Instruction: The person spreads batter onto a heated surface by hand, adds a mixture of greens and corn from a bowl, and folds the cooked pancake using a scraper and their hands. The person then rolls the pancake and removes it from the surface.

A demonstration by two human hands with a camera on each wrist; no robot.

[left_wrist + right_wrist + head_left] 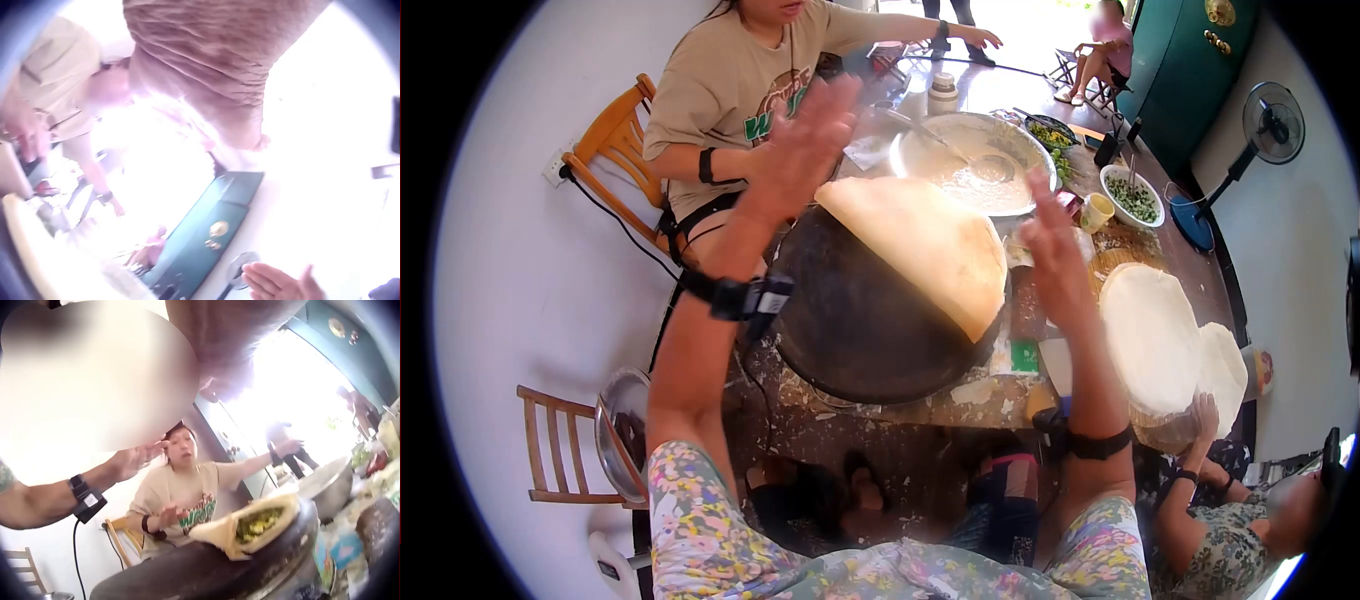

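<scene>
Brown and batter-spattered, the counter (960,395) carries a dark round griddle (850,330). On the griddle's far right part lies the flatbread (920,245), folded over a green filling that the right wrist view shows. Our left hand (805,150) and right hand (1055,250) hang above it, fingers straight, holding nothing. We judge the folding done, and only lifting the flatbread off the griddle is left.

Far part of griddle (850,320) hidden under flatbread (915,240); left-wrist view washed out.
</scene>
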